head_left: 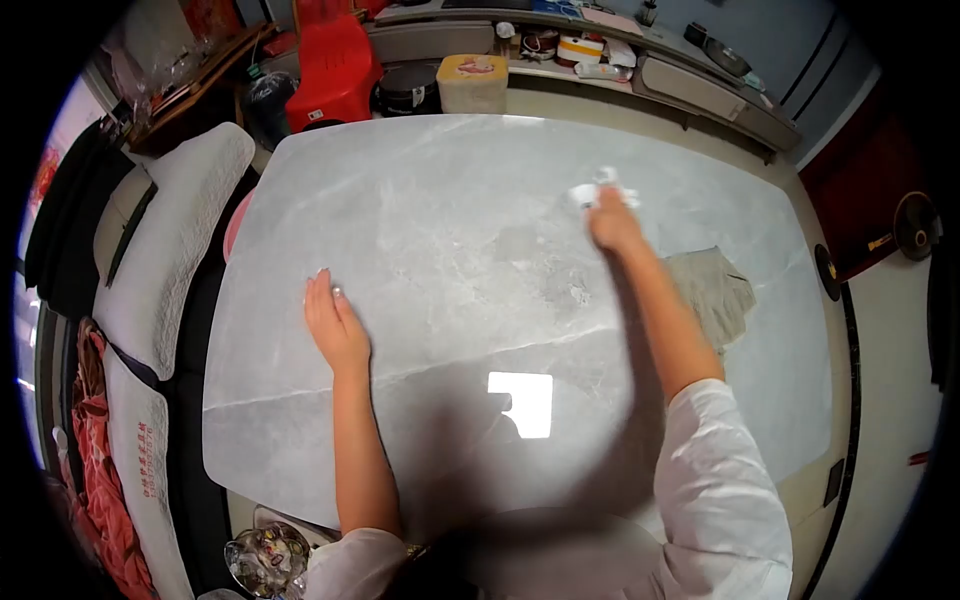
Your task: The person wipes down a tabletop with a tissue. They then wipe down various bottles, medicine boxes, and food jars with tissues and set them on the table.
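My right hand [612,222] reaches toward the far right part of a grey marbled table [450,210]. It is closed on a crumpled white tissue [604,190] pressed to the tabletop, and motion blurs it a little. On the left side of the table my left hand [337,318] rests with its fingers stretched out and nothing in them. A grey-green cloth [712,295] lies spread on the table, to the right of my right forearm. Light reflects from the glossy surface near the front.
A sofa with a white cover [185,240] runs along the left. Behind the table stand a red chair [333,70], a cream tub [473,85] and a long cabinet [690,85]. A glass bowl [266,558] is at the near left, a fan [912,225] at the right.
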